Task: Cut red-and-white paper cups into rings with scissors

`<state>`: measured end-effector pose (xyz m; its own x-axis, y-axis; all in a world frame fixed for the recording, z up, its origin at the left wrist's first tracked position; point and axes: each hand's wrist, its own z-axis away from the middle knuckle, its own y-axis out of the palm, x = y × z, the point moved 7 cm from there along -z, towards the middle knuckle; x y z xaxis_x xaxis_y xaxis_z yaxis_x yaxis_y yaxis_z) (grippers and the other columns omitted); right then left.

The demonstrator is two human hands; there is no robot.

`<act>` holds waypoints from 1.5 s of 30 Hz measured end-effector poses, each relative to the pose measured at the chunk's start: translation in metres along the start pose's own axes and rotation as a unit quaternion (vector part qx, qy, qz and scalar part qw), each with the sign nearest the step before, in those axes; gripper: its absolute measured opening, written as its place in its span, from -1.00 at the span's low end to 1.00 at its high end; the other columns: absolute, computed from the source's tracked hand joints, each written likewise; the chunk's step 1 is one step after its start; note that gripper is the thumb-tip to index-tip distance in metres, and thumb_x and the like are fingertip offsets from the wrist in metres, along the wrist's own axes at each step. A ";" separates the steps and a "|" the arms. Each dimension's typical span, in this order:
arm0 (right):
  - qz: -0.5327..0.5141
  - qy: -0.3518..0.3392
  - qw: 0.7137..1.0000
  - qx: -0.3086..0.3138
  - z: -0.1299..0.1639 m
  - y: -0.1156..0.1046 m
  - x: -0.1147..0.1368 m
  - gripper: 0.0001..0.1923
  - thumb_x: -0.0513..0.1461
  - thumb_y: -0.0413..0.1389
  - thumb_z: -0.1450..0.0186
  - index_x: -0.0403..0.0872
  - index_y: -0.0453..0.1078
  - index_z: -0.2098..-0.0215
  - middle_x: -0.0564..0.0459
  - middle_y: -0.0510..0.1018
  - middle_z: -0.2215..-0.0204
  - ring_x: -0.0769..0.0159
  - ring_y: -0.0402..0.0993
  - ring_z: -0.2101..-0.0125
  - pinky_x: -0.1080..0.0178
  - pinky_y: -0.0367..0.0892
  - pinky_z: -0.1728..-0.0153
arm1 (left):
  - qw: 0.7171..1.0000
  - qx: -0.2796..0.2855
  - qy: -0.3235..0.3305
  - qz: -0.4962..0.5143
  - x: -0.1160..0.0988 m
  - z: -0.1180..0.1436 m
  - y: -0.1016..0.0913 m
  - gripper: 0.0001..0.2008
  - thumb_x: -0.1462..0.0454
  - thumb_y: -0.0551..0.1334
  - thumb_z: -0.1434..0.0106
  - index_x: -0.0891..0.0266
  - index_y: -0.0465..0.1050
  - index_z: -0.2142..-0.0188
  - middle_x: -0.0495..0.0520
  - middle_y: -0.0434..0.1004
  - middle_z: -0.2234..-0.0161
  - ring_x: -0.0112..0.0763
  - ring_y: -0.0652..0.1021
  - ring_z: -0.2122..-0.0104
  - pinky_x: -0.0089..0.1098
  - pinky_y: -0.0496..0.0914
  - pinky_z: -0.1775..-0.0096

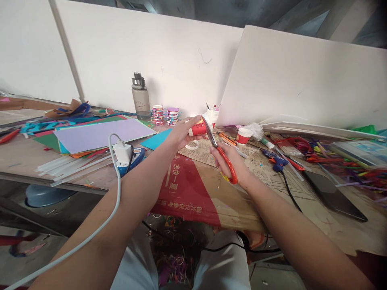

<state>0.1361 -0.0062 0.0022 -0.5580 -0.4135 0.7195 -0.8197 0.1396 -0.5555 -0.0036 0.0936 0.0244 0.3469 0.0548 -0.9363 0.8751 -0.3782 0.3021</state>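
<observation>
My left hand [183, 132] is closed around a red and white paper cup [198, 128], held tilted on its side above the table. In my right hand [230, 158] is a pair of scissors [223, 156] with red handles. Its metal blades point up and to the left, against the cup's rim area; whether they are cutting in cannot be made out. Beneath the cup lies a white paper ring [192, 145] on the printed cardboard [205, 155]. Another red and white paper cup [243, 136] stands to the right of my hands.
At the back are a water bottle [141, 98], two decorated stacks [158, 115] and a pen-filled cup [213, 116]. Coloured paper [105, 133], glue sticks [69, 166] and a power strip [131, 158] lie left. A glue gun [275, 160] and dark phone [332, 193] lie right. A white cable [116, 193] crosses my left arm.
</observation>
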 end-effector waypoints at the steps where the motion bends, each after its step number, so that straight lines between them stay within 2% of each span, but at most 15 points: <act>1: 0.001 0.004 1.000 0.002 0.000 0.000 0.000 -0.61 0.07 0.05 -0.39 0.00 0.18 0.43 0.15 0.29 0.62 0.42 0.16 0.64 0.32 0.10 0.62 | 1.000 0.000 0.000 -0.002 -0.001 0.001 0.001 -0.54 0.01 0.46 -0.10 0.25 0.48 0.16 0.09 0.63 0.35 -0.36 0.64 0.43 -0.46 0.50 0.44; 13: -0.014 0.011 1.000 -0.009 0.000 0.000 -0.006 -0.61 0.08 0.07 -0.37 0.01 0.17 0.42 0.16 0.29 0.59 0.42 0.15 0.61 0.33 0.11 0.61 | 0.999 -0.005 0.007 -0.032 0.001 0.003 0.005 -0.51 -0.03 0.48 -0.05 0.27 0.49 0.20 0.07 0.60 0.42 -0.36 0.64 0.46 -0.46 0.51 0.46; 23: 0.011 0.019 1.000 0.003 0.001 0.000 -0.001 -0.61 0.09 -0.02 -0.41 0.02 0.17 0.41 0.15 0.31 0.61 0.40 0.20 0.62 0.31 0.13 0.63 | 0.999 -0.008 0.024 -0.034 -0.001 0.004 0.004 -0.54 -0.01 0.48 -0.06 0.27 0.50 0.21 0.12 0.61 0.38 -0.32 0.65 0.40 -0.37 0.56 0.36; 36: 0.013 0.005 1.000 -0.004 0.002 0.000 0.001 -0.59 0.11 -0.03 -0.42 0.01 0.18 0.41 0.13 0.33 0.61 0.38 0.22 0.63 0.29 0.14 0.62 | 0.999 -0.005 0.036 -0.021 0.001 0.001 0.002 -0.56 0.02 0.48 -0.07 0.26 0.49 0.21 0.07 0.59 0.37 -0.37 0.63 0.42 -0.42 0.54 0.41; 45: -0.009 0.020 1.000 -0.003 0.002 0.002 -0.001 -0.60 0.10 0.01 -0.40 0.01 0.20 0.41 0.14 0.34 0.64 0.37 0.25 0.65 0.29 0.14 0.63 | 0.999 -0.005 0.045 -0.022 -0.002 0.002 0.002 -0.58 0.04 0.48 -0.07 0.24 0.49 0.21 0.06 0.59 0.38 -0.36 0.64 0.40 -0.42 0.54 0.40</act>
<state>0.1354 -0.0076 0.0001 -0.5481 -0.3791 0.7456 -0.8302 0.1380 -0.5401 -0.0028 0.0907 0.0264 0.3369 0.1535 -0.9290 0.8931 -0.3645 0.2637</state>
